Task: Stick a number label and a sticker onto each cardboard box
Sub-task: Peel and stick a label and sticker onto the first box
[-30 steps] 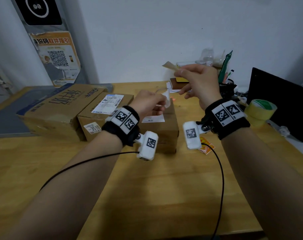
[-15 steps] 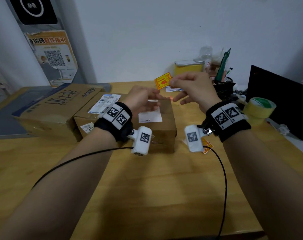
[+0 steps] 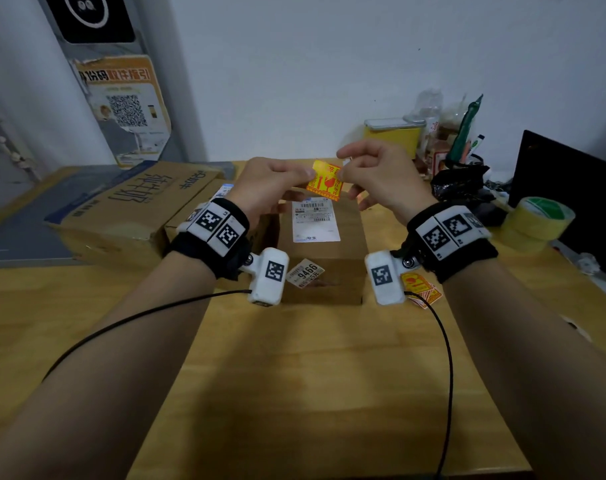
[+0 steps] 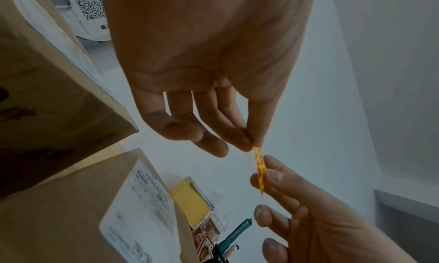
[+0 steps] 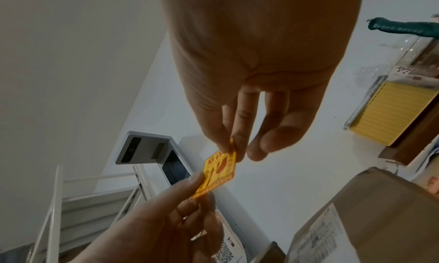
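Note:
A yellow-and-red sticker (image 3: 324, 181) hangs in the air between my two hands, above the far end of a small cardboard box (image 3: 324, 268). My left hand (image 3: 277, 183) pinches the sticker's left edge (image 4: 257, 155) between thumb and fingers. My right hand (image 3: 370, 171) pinches its right edge (image 5: 222, 170). The box carries a white shipping label (image 3: 315, 220) on top and a number label reading 9466 (image 3: 305, 271) at its near edge. Two more cardboard boxes (image 3: 128, 213) stand to the left, one with a shipping label.
A wooden table (image 3: 294, 375) holds everything. More yellow stickers (image 3: 421, 289) lie right of the box. A roll of yellow tape (image 3: 536, 220), a black screen (image 3: 571, 188), a yellow tin (image 3: 391, 136) and pens crowd the right back corner.
Both hands have come down and together over the box. The sticker, first held up by the right hand alone, is now pinched by both hands.

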Tool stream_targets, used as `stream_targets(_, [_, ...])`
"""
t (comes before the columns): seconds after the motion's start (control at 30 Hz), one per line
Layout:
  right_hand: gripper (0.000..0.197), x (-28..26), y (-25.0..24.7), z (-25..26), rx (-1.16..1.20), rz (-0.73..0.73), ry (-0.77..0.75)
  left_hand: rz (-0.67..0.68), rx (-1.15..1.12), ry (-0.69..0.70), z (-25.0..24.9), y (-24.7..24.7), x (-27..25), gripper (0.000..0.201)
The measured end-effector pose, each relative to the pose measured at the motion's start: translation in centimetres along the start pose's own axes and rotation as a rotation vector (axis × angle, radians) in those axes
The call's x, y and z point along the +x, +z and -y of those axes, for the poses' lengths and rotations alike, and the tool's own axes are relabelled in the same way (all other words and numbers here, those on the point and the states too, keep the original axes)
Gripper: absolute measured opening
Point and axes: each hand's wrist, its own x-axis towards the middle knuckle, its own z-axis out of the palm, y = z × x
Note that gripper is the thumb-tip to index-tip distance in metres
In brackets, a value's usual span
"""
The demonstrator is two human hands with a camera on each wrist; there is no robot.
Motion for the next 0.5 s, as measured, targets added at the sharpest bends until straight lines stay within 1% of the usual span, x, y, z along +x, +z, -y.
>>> stream_targets(0.1, [0.031,-0.1,-0.2,-0.1,-0.009,-0.023,0.016,-0.026,0.002,0.014,-0.1,0.4,-0.1,0.013])
stream_targets(0.17, [0.038,-0.1,-0.4,-0.2,0.001,-0.038,0.048,-0.057,-0.002,0.024,-0.2,0.8,0.0,0.010])
stream_targets(0.23, [0.040,0.1,-0.6,-0.4,-0.001,-0.042,0.094,-0.094,-0.024,0.033,-0.4,1.1,0.0,0.007])
stream_targets(0.3, [0.032,0.2,-0.7,-0.7,-0.031,-0.020,0.138,-0.106,-0.047,0.025,-0.6,1.2,0.2,0.007])
stream_targets(0.37, [0.020,0.2,-0.9,-0.9,-0.039,0.006,0.154,-0.061,-0.040,0.000,-0.7,1.4,0.3,0.012])
stream_targets(0.43, [0.016,0.4,-1.0,-1.1,-0.035,0.005,0.166,-0.021,-0.004,-0.022,-0.6,1.6,0.4,0.014])
stream_targets(0.5, [0.015,0.7,-1.1,-1.5,-0.053,0.006,0.202,-0.020,0.043,-0.034,-0.5,1.7,0.6,0.015])
